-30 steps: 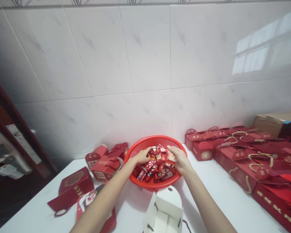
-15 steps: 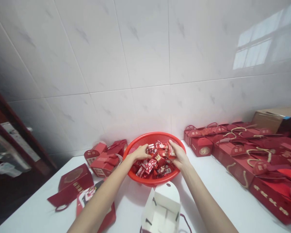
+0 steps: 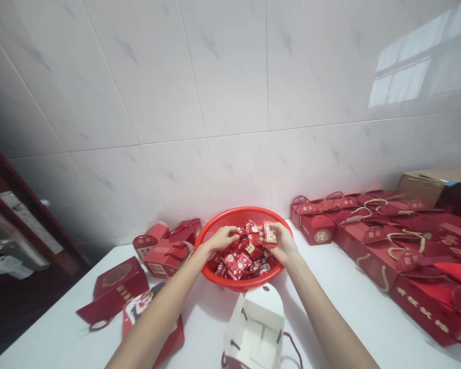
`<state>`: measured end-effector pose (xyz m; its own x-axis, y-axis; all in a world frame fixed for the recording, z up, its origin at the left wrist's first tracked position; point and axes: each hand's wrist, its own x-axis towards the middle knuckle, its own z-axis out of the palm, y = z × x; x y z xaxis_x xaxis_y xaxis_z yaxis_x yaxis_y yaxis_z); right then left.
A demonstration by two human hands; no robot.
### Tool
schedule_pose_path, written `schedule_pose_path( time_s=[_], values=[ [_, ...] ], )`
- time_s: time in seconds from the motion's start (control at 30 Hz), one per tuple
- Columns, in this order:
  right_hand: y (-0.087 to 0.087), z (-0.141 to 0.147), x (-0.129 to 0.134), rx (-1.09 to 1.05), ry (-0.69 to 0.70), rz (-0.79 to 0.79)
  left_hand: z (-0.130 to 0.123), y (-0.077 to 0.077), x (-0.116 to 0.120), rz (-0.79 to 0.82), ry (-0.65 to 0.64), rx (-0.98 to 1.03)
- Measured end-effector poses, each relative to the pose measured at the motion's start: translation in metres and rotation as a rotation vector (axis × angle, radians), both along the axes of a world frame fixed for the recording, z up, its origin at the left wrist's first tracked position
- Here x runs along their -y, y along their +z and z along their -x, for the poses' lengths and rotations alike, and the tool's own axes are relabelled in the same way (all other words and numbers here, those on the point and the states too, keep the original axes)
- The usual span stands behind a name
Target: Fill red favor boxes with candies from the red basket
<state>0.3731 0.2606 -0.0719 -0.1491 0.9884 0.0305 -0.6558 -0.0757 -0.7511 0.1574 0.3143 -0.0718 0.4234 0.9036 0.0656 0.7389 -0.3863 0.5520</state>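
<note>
Red perforated basket (image 3: 234, 283) upright. Inside, wrapped red packets (image 3: 240, 265) lie heaped, some white-dotted. One pale-faced packet (image 3: 271, 233) held at heap's right.

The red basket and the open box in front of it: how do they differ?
The red basket is rounded; the open box is angular, with a rounded flap. The basket's wall is pierced with tiny holes, while the box's white inside shows a few dark slits. The basket is wider than the box. Both sit open-topped on the white table.
</note>
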Motion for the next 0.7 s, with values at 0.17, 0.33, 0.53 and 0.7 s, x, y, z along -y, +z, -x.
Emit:
schedule_pose_path(
  time_s=[0.17,0.33,0.53,0.7],
  values=[
    [0.005,0.004,0.004,-0.062,-0.037,0.125,-0.002,-0.001,0.0,-0.048,0.019,-0.028],
    [0.009,0.006,0.007,-0.092,-0.059,0.147,-0.001,-0.001,0.001,-0.108,0.091,-0.108],
    [0.01,0.006,0.007,-0.107,-0.066,0.138,-0.001,-0.002,-0.001,-0.103,0.015,-0.257],
    [0.011,0.008,0.009,-0.122,-0.074,0.132,0.0,-0.01,-0.006,-0.075,-0.012,-0.318]
  ],
)
